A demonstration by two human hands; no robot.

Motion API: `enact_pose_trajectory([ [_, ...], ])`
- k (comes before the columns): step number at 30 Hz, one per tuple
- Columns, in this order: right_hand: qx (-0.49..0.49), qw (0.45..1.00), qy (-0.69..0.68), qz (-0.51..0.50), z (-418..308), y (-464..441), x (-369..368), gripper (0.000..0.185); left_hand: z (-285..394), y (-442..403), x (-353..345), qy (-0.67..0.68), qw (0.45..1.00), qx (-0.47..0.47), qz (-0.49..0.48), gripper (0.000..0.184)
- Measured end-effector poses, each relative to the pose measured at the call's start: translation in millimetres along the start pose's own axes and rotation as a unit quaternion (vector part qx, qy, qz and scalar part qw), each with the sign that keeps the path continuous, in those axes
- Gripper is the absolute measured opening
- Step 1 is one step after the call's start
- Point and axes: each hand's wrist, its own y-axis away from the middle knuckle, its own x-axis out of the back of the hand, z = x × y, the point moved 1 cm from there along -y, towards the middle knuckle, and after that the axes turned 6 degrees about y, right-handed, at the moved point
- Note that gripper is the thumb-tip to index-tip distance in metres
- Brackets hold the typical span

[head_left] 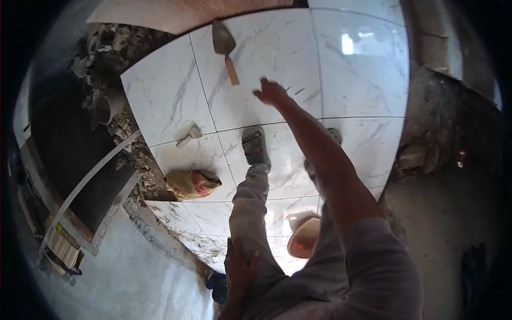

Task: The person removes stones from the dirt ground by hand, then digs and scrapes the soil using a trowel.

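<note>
My right hand [272, 93] is stretched out over the white marbled floor tiles [266, 48], its thumb and a finger apart and nothing visible in it. The nearest tool is a trowel [224, 44] with a wooden handle, lying on a tile to the left of that hand, apart from it. Two thin dark slivers [300, 91] lie on the tile just right of my fingers. My left hand [240, 269] rests on my left leg with the fingers spread. Some of the right fingers are hidden by the hand itself.
A small pale hand tool or offcut [189, 136] and a crumpled brown bag [192, 184] lie left of my feet. Behind my legs stands a reddish basin [305, 238]. Rubble [125, 128] borders the tiles on the left. A curved pale strip [85, 181] crosses a dark opening.
</note>
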Motion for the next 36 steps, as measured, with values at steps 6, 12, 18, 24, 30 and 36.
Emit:
enact_pose_trajectory([
  [6,-0.046,0.991,-0.112,0.058,-56.3,-112.0,-89.2,0.078,-16.0,-34.5,19.0,0.013,0.997,0.061,0.037,0.075],
  [12,-0.013,0.965,-0.261,0.032,-17.0,-72.5,-52.6,0.044,-4.3,-45.3,38.8,0.025,0.999,0.044,-0.011,0.074],
  [18,-0.067,0.896,-0.439,-0.029,85.8,163.2,8.2,0.056,3.3,-40.9,53.3,-0.018,0.993,-0.05,-0.103,0.066],
  [24,-0.183,0.702,-0.677,0.129,200.8,425.6,27.5,0.034,10.3,-32.9,54.1,-0.195,0.946,-0.194,-0.17,0.063],
  [30,-0.368,0.627,-0.651,0.219,297.9,586.9,-14.2,0.037,87.8,21.2,27.4,-0.29,0.914,-0.187,-0.214,0.059],
  [36,-0.346,0.431,-0.795,0.25,327.9,658.5,-35.3,0.032,205.2,61.9,-70.2,-0.296,0.892,-0.208,-0.272,0.053],
])
